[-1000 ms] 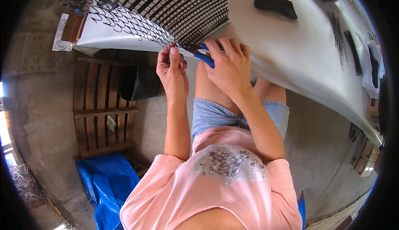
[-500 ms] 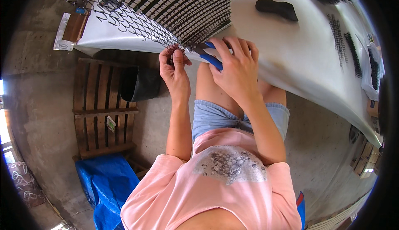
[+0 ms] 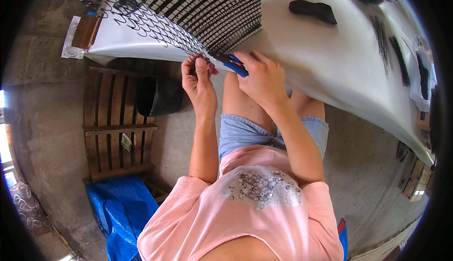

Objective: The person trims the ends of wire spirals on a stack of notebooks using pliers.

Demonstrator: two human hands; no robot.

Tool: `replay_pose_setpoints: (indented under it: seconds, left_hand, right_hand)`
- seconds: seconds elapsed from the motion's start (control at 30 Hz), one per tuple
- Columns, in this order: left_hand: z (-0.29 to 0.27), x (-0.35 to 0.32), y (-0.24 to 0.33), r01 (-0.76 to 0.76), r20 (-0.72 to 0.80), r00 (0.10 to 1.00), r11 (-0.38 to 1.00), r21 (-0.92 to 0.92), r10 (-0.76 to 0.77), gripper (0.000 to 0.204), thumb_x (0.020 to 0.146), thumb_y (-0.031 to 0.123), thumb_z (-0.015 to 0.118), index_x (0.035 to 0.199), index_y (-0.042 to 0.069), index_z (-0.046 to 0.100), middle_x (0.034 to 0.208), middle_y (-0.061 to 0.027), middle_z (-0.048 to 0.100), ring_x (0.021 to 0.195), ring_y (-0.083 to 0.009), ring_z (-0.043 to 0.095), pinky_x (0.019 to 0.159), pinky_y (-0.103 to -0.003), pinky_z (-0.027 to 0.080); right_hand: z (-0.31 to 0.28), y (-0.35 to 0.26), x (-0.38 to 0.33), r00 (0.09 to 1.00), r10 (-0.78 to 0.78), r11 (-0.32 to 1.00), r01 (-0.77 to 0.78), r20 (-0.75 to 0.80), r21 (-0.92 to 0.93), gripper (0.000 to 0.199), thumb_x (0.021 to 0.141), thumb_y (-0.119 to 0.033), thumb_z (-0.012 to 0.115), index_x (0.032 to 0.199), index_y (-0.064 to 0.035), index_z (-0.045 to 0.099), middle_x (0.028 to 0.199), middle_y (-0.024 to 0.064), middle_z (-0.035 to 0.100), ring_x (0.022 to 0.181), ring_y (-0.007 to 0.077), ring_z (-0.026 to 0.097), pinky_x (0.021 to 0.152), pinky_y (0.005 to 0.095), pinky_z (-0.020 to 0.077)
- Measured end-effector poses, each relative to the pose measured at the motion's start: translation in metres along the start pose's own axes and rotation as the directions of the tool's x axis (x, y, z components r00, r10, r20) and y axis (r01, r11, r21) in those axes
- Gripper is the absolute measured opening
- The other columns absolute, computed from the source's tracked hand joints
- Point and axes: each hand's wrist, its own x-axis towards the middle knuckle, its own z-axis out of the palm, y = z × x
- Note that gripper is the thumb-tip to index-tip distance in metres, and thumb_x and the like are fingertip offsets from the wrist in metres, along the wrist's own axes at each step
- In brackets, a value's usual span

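While pliers (image 3: 233, 65) are at the mesh (image 3: 207, 13) edge, tabletop (image 3: 321, 53) spreads rightward.

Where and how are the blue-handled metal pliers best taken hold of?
Probably by the blue handles, coming from the right: they extend toward the right hand that holds them, while the dark metal head points left, close to the edge of the black open-grid mesh.
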Motion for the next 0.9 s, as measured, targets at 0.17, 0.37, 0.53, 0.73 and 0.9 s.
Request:
replay_pose_setpoints:
  seconds: [0.17,0.37,0.53,0.73,0.9]
  left_hand:
    - [-0.009,0.0,0.01,0.274,0.045,0.959,0.878,-0.393,-0.279,0.025,0.094,0.025,0.05,0.106,0.002,0.052,0.093,-0.0055,0.056,0.08,-0.0115,0.053,0.067,-0.021,0.046]
    - [-0.003,0.008,0.017,0.239,0.023,0.969,0.904,-0.353,-0.248,0.025,0.093,0.025,0.052,0.105,0.003,0.053,0.094,-0.0054,0.057,0.079,-0.0103,0.052,0.066,-0.02,0.045]
    - [-0.002,0.009,0.016,0.099,0.018,0.995,0.987,-0.124,-0.097,0.014,0.09,0.015,0.06,0.097,0.005,0.055,0.093,-0.0018,0.058,0.07,-0.0041,0.049,0.059,-0.018,0.039]
    - [0.003,0.009,0.016,0.028,0.0,1.0,0.998,-0.063,-0.028,0.016,0.09,0.013,0.059,0.102,0.002,0.055,0.094,-0.0038,0.06,0.067,-0.0036,0.048,0.056,-0.016,0.037]
    - [0.001,0.008,0.028,0.07,0.037,0.997,0.998,-0.009,-0.069,0.02,0.09,0.011,0.06,0.107,0.002,0.056,0.092,-0.0045,0.06,0.066,-0.0032,0.048,0.054,-0.016,0.036]
  right_hand:
    - [-0.021,-0.004,-0.001,0.964,-0.187,0.981,0.173,-0.189,-0.091,0.041,0.063,-0.013,0.071,0.102,-0.016,0.061,0.093,0.0041,0.058,0.09,0.0246,0.057,0.082,0.0386,0.0404]
    - [-0.015,-0.01,0.005,0.938,-0.249,0.961,0.209,-0.239,-0.18,0.042,0.062,-0.017,0.073,0.101,-0.0157,0.061,0.097,0.0035,0.054,0.094,0.0214,0.053,0.086,0.0432,0.0359]
    - [-0.011,-0.016,0.006,0.959,-0.213,0.959,0.168,-0.188,-0.23,0.035,0.061,-0.014,0.072,0.094,-0.0157,0.061,0.092,0.0023,0.055,0.087,0.0221,0.056,0.08,0.0423,0.04]
    - [-0.006,-0.004,0.003,0.989,-0.117,0.991,0.11,-0.091,-0.08,0.032,0.06,-0.012,0.072,0.089,-0.015,0.062,0.083,0.0037,0.058,0.075,0.0232,0.06,0.068,0.0355,0.0434]
    - [-0.023,-0.013,0.004,0.929,-0.248,0.964,0.21,-0.275,-0.163,0.043,0.059,-0.016,0.074,0.101,-0.0162,0.061,0.096,0.0029,0.056,0.088,0.0221,0.057,0.077,0.041,0.0397]
